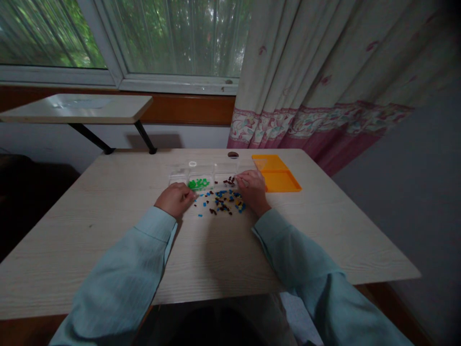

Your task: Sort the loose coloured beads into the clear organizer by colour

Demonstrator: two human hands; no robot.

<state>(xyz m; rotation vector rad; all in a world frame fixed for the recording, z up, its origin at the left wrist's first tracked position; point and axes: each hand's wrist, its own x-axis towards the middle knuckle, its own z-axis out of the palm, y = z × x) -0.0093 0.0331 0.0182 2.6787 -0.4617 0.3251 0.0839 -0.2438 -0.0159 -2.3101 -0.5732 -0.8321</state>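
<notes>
A clear plastic compartment box (201, 168) lies on the table in the head view. Small green pieces (198, 184) fill part of one front compartment, and dark brown pieces (229, 181) lie in the compartment to its right. Before the box is a loose pile of small blue, yellow and brown pieces (227, 201). My left hand (175, 199) is closed by the box's front left corner, fingertips near stray pieces. My right hand (253, 190) is at the box's right side, fingers pinched above the brown pieces. Whatever either hand holds is too small to make out.
An orange plastic tray or lid (281, 175) lies right of the box. The wooden table (118, 240) has a round dark hole (233, 154) near its back edge. A raised shelf (108, 108) on black legs stands back left. A curtain (284, 96) hangs behind, right of the window.
</notes>
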